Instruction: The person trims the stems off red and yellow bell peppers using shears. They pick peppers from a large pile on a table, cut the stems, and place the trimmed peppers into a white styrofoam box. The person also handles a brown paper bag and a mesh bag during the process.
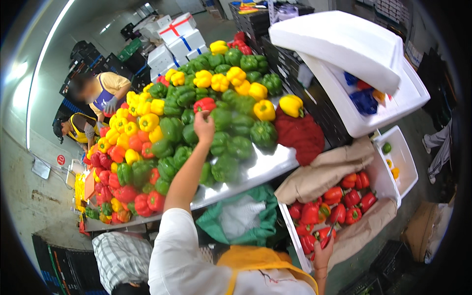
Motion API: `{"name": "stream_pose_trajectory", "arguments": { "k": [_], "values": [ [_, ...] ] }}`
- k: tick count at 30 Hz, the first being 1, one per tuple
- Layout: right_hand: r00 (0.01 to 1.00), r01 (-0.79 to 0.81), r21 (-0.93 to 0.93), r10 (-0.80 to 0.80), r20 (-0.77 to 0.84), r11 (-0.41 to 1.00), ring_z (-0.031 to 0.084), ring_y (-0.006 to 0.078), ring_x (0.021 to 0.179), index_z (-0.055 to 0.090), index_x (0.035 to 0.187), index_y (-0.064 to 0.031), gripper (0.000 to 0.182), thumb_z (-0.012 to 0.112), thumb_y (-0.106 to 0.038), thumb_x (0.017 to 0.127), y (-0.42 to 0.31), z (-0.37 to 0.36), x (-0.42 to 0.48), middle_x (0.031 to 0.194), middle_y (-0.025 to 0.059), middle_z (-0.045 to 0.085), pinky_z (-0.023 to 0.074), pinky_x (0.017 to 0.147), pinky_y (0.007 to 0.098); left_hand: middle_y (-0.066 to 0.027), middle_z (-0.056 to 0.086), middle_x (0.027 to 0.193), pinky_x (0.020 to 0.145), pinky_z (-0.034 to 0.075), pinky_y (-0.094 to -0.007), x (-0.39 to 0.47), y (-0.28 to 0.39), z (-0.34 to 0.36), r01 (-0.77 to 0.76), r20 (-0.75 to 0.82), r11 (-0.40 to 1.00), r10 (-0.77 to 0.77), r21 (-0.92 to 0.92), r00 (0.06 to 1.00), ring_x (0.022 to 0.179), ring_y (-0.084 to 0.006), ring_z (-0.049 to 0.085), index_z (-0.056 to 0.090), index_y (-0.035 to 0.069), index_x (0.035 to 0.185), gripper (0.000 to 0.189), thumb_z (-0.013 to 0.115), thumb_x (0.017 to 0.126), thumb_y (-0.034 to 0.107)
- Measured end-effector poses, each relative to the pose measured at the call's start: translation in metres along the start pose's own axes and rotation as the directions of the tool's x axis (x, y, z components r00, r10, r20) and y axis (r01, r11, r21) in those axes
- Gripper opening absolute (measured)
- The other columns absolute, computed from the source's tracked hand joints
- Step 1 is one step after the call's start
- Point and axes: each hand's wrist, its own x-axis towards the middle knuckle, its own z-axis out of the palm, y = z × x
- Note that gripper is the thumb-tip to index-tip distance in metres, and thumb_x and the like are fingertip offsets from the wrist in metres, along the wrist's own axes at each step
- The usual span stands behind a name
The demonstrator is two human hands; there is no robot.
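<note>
My left hand [204, 128] reaches out over the pile, its fingers at the lower edge of a red bell pepper [204, 104]. Whether they grip it is hard to see. Around that pepper lie many green bell peppers [171, 128], some blurred. My right hand [323, 254] holds a red-handled cutting tool, apparently scissors [329, 236], with its blades pointing up and away. It is above the near end of a white foam box [295, 229] lined with brown paper [326, 167]. Red bell peppers [333, 195] sit inside that box.
Yellow peppers [149, 122] and more red ones fill the left of the metal table [236, 192]. Dark red cloth [300, 134] lies at its right end. A lidded foam box [391, 110] stands on black crates. Two people work across the table; another person's checked shirt [120, 254] is beside me.
</note>
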Motion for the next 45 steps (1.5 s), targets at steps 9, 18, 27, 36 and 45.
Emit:
{"name": "stream_pose_trajectory", "arguments": {
  "k": [9, 18, 27, 36, 45],
  "values": [
    [0.958, 0.032, -0.521, -0.176, -0.228, 0.853, 0.048, 0.0347, 0.106, 0.041, 0.123, 0.0002, 0.061, 0.065, -0.016, 0.069, -0.003, 0.069, -0.038, 0.117, 0.0231, 0.047, 0.038, 0.092, 0.0384, -0.0077, 0.048, 0.121, 0.102, 0.022, -0.0471, 0.158, -0.115, 0.022, -0.609, 0.62, 0.425, 0.13, 0.67, 0.774, 0.121, -0.0251, 0.036, 0.049, 0.02, 0.119, 0.039, 0.049, 0.081, 0.015],
    [0.979, -0.118, -0.502, 0.015, -0.205, 0.857, 0.05, 0.0299, 0.1, 0.037, 0.125, -0.001, 0.068, 0.067, -0.016, 0.066, -0.036, 0.097, -0.038, 0.113, 0.0184, 0.047, 0.0414, 0.086, 0.0376, -0.003, 0.054, 0.115, 0.098, 0.014, -0.0641, 0.183, -0.127, 0.037, -0.723, 0.747, 0.255, -0.002, 0.643, 0.664, 0.119, -0.0293, 0.037, 0.048, 0.018, 0.115, 0.035, 0.052, 0.081, 0.023],
    [0.972, -0.095, -0.621, -0.061, -0.226, 0.778, 0.052, 0.0286, 0.092, 0.038, 0.125, -0.0024, 0.065, 0.065, -0.021, 0.069, -0.006, 0.093, -0.044, 0.105, 0.0182, 0.051, 0.0427, 0.081, 0.0389, -0.0032, 0.057, 0.106, 0.104, 0.017, -0.0531, 0.175, -0.114, -0.001, -0.56, 0.644, 0.651, 0.141, 0.512, 0.752, 0.111, -0.0231, 0.045, 0.051, 0.015, 0.112, 0.066, 0.075, 0.054, 0.034],
    [0.952, 0.078, -0.704, -0.263, -0.158, 0.706, 0.053, 0.0314, 0.086, 0.041, 0.119, 0.0033, 0.057, 0.06, -0.013, 0.068, -0.008, 0.089, -0.044, 0.099, 0.019, 0.053, 0.0457, 0.074, 0.0367, -0.0134, 0.047, 0.112, 0.089, 0.04, -0.0329, 0.132, -0.08, -0.031, 0.04, 0.117, 0.898, 0.013, -0.439, 0.993, 0.103, -0.0212, 0.048, 0.033, 0.001, 0.123, 0.078, 0.076, 0.061, 0.021],
    [0.963, 0.138, -0.378, -0.213, -0.164, 0.916, 0.044, 0.0324, 0.111, 0.034, 0.125, 0.0062, 0.069, 0.06, -0.007, 0.063, 0.023, 0.077, -0.047, 0.12, 0.022, 0.044, 0.0326, 0.097, 0.0367, -0.0091, 0.044, 0.125, 0.091, 0.039, -0.0507, -0.006, 0.053, -0.1, 0.498, 0.564, -0.317, -0.166, -0.807, 0.809, 0.112, -0.0283, 0.046, 0.034, 0.019, 0.128, 0.055, 0.056, 0.078, 0.025]
  ]
}}
